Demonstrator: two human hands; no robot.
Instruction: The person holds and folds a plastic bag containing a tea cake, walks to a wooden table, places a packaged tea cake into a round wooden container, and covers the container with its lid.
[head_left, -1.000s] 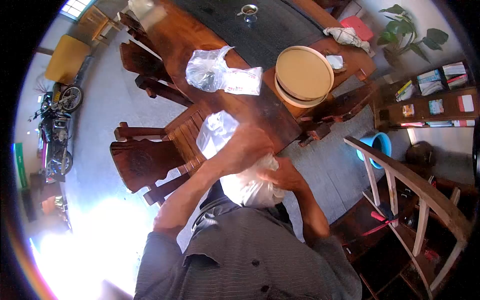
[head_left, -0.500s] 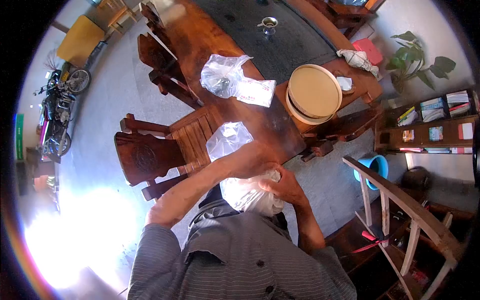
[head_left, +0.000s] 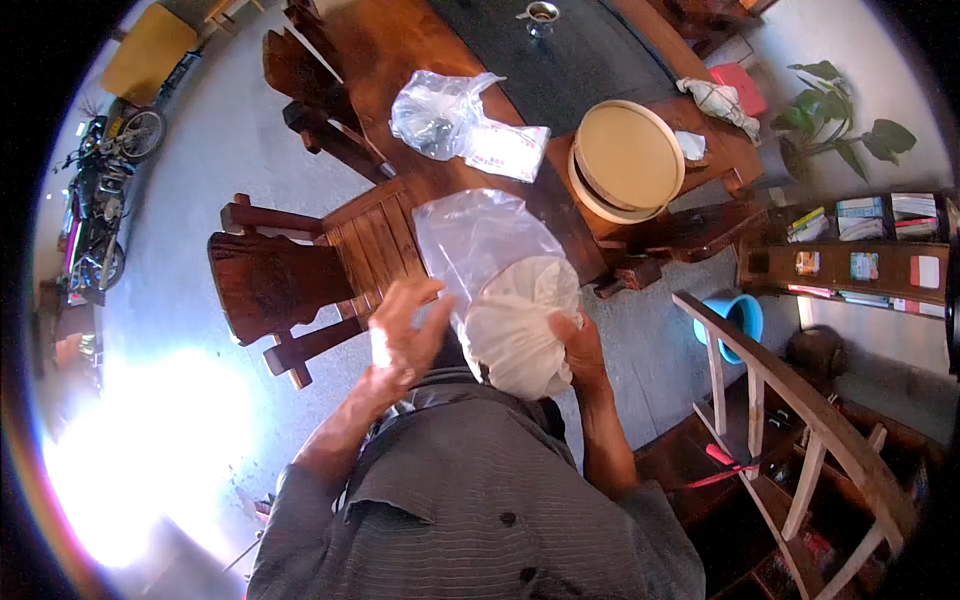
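Observation:
Close to my body is a full white cloth bag (head_left: 525, 325), rounded and creased. My right hand (head_left: 582, 350) grips its right side, with the thumb pressed on the cloth. A clear plastic bag (head_left: 480, 235) spreads out beyond and to the left of the cloth bag, its far end over the table edge. My left hand (head_left: 408, 325) is raised at the left, fingers apart and holding nothing, its fingertips near the edge of the plastic.
On the wooden table (head_left: 560, 225) lie another clear plastic bag (head_left: 435, 115), a white packet with red print (head_left: 508, 150) and a round lidded box (head_left: 630, 165). A wooden chair (head_left: 285, 285) stands at left. To the right are a blue bucket (head_left: 740, 325) and a wooden frame (head_left: 790, 410).
My left hand has come off the bundle and moved left, its fingers opening. The white cloth bag now shows fully, and the clear plastic is spread wider. My right hand still grips the side.

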